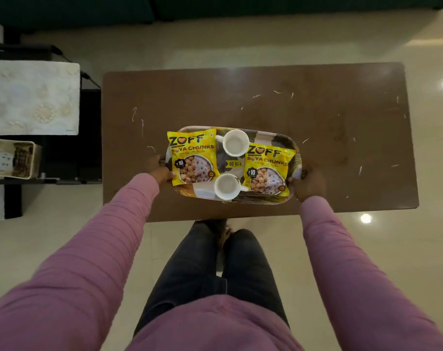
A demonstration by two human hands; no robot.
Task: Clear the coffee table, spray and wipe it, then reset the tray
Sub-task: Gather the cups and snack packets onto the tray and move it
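Observation:
A patterned oval tray (278, 138) is at the near middle of the brown coffee table (316, 97). It carries two yellow soya chunks packets, one at left (193, 158) and one at right (268, 171), and two white cups, one at the far side (235, 142) and one at the near side (226, 186). My left hand (162, 171) grips the tray's left end. My right hand (309, 184) grips its right end. I cannot tell whether the tray rests on the table or is just lifted. Small white scraps (278, 92) are scattered over the tabletop.
A dark side stand at left holds a white embroidered cloth (33, 97) and, lower, a cream basket (13, 158) with items. A dark sofa (215, 6) runs along the far side. Glossy beige floor tiles surround the table. My legs stand at the table's near edge.

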